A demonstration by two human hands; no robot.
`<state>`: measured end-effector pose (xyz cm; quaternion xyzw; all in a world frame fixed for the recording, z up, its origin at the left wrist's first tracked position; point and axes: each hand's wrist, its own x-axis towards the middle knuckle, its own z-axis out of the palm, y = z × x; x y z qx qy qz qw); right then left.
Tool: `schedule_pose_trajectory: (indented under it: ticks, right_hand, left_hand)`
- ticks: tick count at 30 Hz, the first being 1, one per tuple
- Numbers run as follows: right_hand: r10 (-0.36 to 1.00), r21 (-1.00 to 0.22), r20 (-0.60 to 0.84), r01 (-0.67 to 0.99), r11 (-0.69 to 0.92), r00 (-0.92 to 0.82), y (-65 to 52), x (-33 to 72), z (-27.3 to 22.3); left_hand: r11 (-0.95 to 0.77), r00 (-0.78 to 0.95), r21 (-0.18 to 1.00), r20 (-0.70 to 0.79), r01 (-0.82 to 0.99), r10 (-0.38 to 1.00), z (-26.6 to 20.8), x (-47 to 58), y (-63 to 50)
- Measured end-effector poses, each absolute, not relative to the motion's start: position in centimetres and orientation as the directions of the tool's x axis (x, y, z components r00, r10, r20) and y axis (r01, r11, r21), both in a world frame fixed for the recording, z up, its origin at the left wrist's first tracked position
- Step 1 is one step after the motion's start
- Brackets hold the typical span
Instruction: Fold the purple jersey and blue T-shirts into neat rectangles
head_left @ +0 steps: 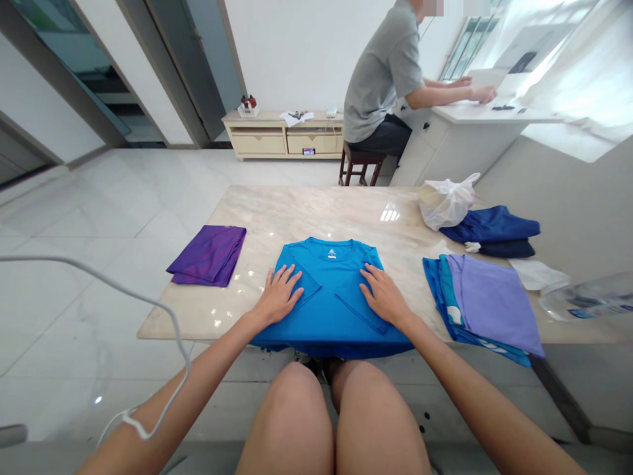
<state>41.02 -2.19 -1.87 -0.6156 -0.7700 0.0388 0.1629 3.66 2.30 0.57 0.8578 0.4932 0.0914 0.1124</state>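
Observation:
A bright blue T-shirt (329, 290) lies on the marble-topped table (316, 204) in front of me, its neckline at the far side and its sleeves turned inward. The lower part of the shirt hangs over the near table edge. My left hand (281, 293) rests flat on the shirt's left side, fingers spread over the folded sleeve. On the right side, my right hand (383, 293) lies with its fingers outstretched on the other sleeve. Neither hand grips the cloth.
At left lies a folded purple garment (210, 256). Right of the shirt are stacked folded clothes (494, 297), dark blue garments (494, 227), a white plastic bag (448, 201) and a clear bottle (588, 297). A white cable (168, 310) crosses my left arm. A person (380, 72) sits at a counter beyond.

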Motion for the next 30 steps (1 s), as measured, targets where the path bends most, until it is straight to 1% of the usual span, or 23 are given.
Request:
schedule_pose_trajectory:
  ticks: [3,5,7,10,12,14,16,17,19,21,23,24,26,27,28,30]
  right_hand:
    - [0.963,-0.300,0.258,0.941,0.158,-0.079,0.7,43.0,-0.5]
    - [0.965,-0.284,0.255,0.949,0.133,-0.059,1.9,43.5,-0.2]
    - [0.966,-0.239,0.227,0.955,0.177,-0.123,1.7,43.0,-0.6]
    - [0.958,-0.167,0.189,0.954,0.247,-0.215,-0.4,40.7,-2.1]
    - [0.957,-0.147,0.183,0.956,0.254,-0.226,-2.0,39.4,-2.9]
    - [0.952,-0.158,0.202,0.952,0.263,-0.229,-2.7,39.2,-3.1]
    - [0.949,-0.202,0.244,0.947,0.250,-0.199,-2.2,40.2,-2.5]
    - [0.952,-0.239,0.263,0.946,0.219,-0.154,-1.5,41.0,-2.0]
    - [0.965,-0.344,0.261,0.934,0.093,0.000,0.5,43.1,-0.8]
    - [0.969,-0.457,0.163,0.885,-0.091,0.184,2.8,45.0,0.4]
    - [0.949,-0.547,-0.028,0.789,-0.278,0.314,5.0,46.3,1.5]
    - [0.928,-0.585,-0.142,0.728,-0.359,0.343,6.0,46.6,2.0]
    - [0.873,-0.634,-0.355,0.600,-0.487,0.333,7.3,46.8,2.9]
    - [0.845,-0.642,-0.437,0.551,-0.532,0.308,7.8,46.7,3.3]
    - [0.823,-0.640,-0.497,0.523,-0.562,0.276,8.1,46.5,3.7]
    - [0.798,-0.611,-0.563,0.542,-0.577,0.214,8.3,46.0,4.5]
  left_hand:
    - [-0.510,0.525,0.305,0.036,0.804,0.850,1.1,3.8,4.3]
    - [-0.519,0.533,0.294,0.037,0.803,0.845,0.8,4.4,5.0]
    - [-0.545,0.556,0.275,0.046,0.792,0.830,0.2,5.4,4.8]
    - [-0.581,0.577,0.247,0.097,0.775,0.811,-0.8,6.9,3.3]
    - [-0.618,0.605,0.229,0.131,0.752,0.785,-0.9,7.6,2.3]
    - [-0.644,0.625,0.218,0.160,0.733,0.765,-0.3,7.7,2.2]
    - [-0.577,0.547,0.254,0.185,0.776,0.816,0.8,7.2,3.1]
    - [-0.488,0.454,0.314,0.180,0.814,0.873,1.5,6.7,4.0]
    - [-0.238,0.217,0.468,0.099,0.851,0.971,2.7,5.8,6.4]
    - [-0.034,0.063,0.570,-0.031,0.821,0.998,3.5,5.1,9.1]
    - [0.064,0.026,0.603,-0.140,0.795,0.990,3.9,4.8,11.4]
    - [0.087,0.039,0.609,-0.191,0.788,0.981,4.0,4.9,12.3]
    - [0.136,0.081,0.626,-0.306,0.768,0.948,4.2,5.3,13.5]
    - [0.157,0.106,0.630,-0.359,0.761,0.927,4.3,5.6,13.9]
    - [0.172,0.130,0.630,-0.403,0.757,0.906,4.4,5.9,14.1]
    - [0.184,0.165,0.626,-0.457,0.758,0.874,4.9,6.3,14.2]
